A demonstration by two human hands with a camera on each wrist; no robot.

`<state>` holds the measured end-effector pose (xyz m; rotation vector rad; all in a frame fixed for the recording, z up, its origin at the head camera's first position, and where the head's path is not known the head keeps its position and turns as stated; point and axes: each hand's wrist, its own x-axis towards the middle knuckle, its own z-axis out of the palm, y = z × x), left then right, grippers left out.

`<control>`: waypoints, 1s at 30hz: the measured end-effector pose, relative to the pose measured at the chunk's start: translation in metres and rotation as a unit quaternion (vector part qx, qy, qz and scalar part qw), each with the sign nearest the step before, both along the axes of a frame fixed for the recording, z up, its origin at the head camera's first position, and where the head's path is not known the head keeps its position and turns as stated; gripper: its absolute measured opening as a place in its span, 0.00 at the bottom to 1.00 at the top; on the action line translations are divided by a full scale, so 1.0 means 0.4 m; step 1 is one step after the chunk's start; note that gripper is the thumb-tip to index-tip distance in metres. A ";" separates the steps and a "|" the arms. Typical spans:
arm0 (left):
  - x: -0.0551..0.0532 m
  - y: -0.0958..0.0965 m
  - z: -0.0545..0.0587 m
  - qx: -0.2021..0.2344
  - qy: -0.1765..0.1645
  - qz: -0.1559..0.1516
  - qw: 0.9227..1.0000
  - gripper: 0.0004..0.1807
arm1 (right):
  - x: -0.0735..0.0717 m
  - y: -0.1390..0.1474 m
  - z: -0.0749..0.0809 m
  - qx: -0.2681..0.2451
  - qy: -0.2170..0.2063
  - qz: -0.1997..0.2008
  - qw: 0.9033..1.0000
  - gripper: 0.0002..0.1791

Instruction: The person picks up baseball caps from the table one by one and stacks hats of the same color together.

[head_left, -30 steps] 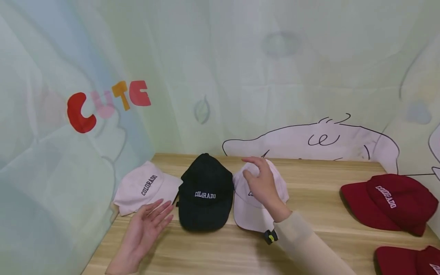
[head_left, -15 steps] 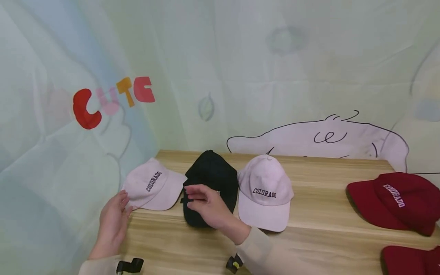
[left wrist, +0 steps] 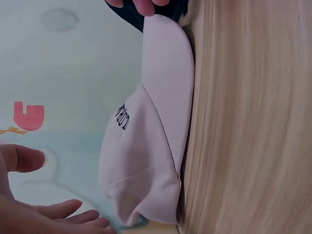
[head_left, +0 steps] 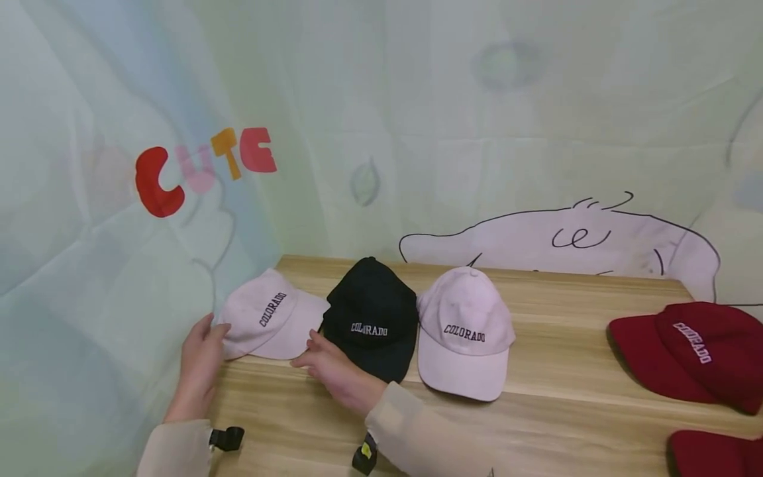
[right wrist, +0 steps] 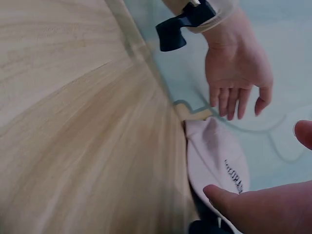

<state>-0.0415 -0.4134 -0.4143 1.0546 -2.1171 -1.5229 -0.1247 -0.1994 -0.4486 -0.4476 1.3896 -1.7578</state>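
A pale pink cap lettered COLORADO lies at the left of the wooden table, its brim pointing right toward a black cap. At its crown side is my left hand, fingers extended and thumb apart; a gap separates it from the cap in the left wrist view. My right hand reaches across the black cap's brim to the pink cap's brim tip. Its fingertips overlap that tip in the left wrist view; whether they touch is unclear. In the right wrist view its thumb and fingers are spread.
A second pale pink cap lies right of the black one. Two dark red caps, one farther back and one nearer, are at the right. A printed curtain borders the wooden table at the left and back.
My right hand has moved left from the second pink cap, across the black cap, to the left cap's brim. My left hand has shifted left to that cap's crown side. The caps stay put.
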 end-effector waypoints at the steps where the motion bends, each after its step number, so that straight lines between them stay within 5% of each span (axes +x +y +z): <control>1: -0.005 -0.003 -0.002 -0.008 -0.006 -0.003 1.000 0.38 | -0.001 -0.005 -0.004 -0.002 0.004 0.002 1.000 0.48; 9: -0.037 -0.012 -0.017 -0.045 -0.042 -0.029 0.998 0.40 | 0.009 -0.020 -0.015 0.013 0.044 -0.038 0.998 0.51; 15: -0.061 -0.012 -0.028 -0.117 -0.070 -0.037 0.990 0.41 | 0.011 -0.030 -0.015 0.044 0.049 -0.062 0.996 0.52; 26: -0.097 -0.006 -0.038 -0.230 -0.076 -0.034 0.969 0.40 | -0.016 -0.034 -0.038 -0.028 0.006 -0.030 0.999 0.52; 30: -0.107 -0.009 -0.025 -0.201 -0.081 -0.023 0.976 0.41 | -0.022 -0.027 -0.041 -0.042 -0.004 -0.017 0.999 0.49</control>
